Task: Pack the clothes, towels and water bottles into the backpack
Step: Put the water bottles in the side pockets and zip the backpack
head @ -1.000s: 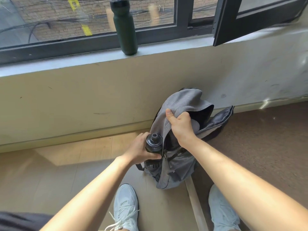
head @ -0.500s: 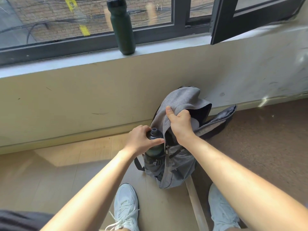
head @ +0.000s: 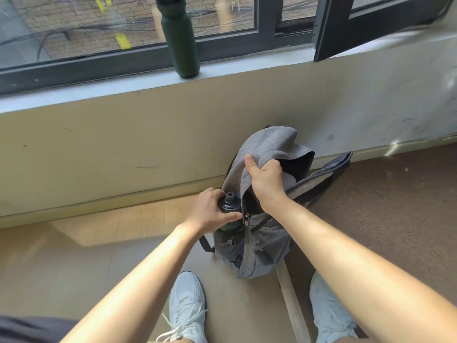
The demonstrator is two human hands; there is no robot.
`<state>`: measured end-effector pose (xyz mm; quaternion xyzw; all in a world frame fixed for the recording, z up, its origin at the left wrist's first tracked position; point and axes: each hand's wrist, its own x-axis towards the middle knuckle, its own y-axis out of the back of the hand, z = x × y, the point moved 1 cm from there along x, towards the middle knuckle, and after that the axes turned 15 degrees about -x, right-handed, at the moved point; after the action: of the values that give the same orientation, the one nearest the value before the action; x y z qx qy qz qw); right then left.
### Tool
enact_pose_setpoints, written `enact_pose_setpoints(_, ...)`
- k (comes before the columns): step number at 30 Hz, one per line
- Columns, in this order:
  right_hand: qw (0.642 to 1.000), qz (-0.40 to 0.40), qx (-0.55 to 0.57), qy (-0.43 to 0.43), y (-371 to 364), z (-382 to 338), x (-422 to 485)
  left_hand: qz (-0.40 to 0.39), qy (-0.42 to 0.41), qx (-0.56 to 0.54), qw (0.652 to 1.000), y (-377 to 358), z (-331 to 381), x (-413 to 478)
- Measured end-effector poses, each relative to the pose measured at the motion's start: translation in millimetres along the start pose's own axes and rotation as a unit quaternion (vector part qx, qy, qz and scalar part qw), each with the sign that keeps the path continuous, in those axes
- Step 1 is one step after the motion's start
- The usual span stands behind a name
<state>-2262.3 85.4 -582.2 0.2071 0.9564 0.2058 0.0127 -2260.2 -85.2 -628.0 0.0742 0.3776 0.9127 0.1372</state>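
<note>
A pale, scuffed wall is seen across the room beneath a dark-framed window, one sash of which is swung inward at the right. The floor is divided: pale, partly sunlit boards at the left, a rough brown surface at the right, and a raised strip between them. A grey sill is run along the top of the wall, and a green bottle is stood upright on it.

A grey backpack is set on the floor against the wall, its main opening unzipped. Its top fabric is held up by the right hand, the grip clamped on the cloth. A bottle is lodged upright in the backpack's side pocket. Its neck is clasped by the left hand, the grip closed round it. Two white shoes are seen at the bottom edge.
</note>
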Motion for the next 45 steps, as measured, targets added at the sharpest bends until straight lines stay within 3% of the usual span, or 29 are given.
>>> enact_pose_setpoints(7, 1.000, -0.018, 0.004, -0.010, 7, 3, 6, -0.001, -0.006, -0.036, 0.999, 1, -3, -2)
enact_pose_setpoints(13, 1.000, -0.020, 0.008, -0.013, 7, 5, 3, 0.063, -0.028, -0.038, 0.997, 11, 13, 2)
enact_pose_setpoints(20, 1.000, -0.012, -0.014, -0.014, 8, 5, 0, -0.035, -0.003, -0.011, 0.999, -5, 4, -8)
enact_pose_setpoints(26, 1.000, 0.004, 0.009, -0.022, 16, -3, 9, 0.037, -0.006, -0.050, 0.998, 0, 8, -1)
enact_pose_setpoints(30, 0.999, -0.004, 0.019, -0.028, 8, 2, 2, -0.024, 0.001, -0.014, 1.000, -12, 2, -4)
enact_pose_setpoints(36, 0.998, -0.018, 0.031, -0.043, 4, -1, 2, -0.073, 0.021, -0.046, 0.996, -5, -12, 1)
enact_pose_setpoints(40, 0.998, -0.055, 0.002, -0.015, 1, 1, 0, -0.131, 0.087, -0.183, 0.970, 8, -21, 1)
enact_pose_setpoints(42, 0.998, -0.063, 0.006, -0.015, 2, 1, 1, -0.093, 0.115, -0.244, 0.958, 16, -21, 4)
enact_pose_setpoints(45, 0.997, -0.082, 0.004, -0.015, 3, 0, 1, 0.043, 0.087, -0.300, 0.949, 34, -2, 19)
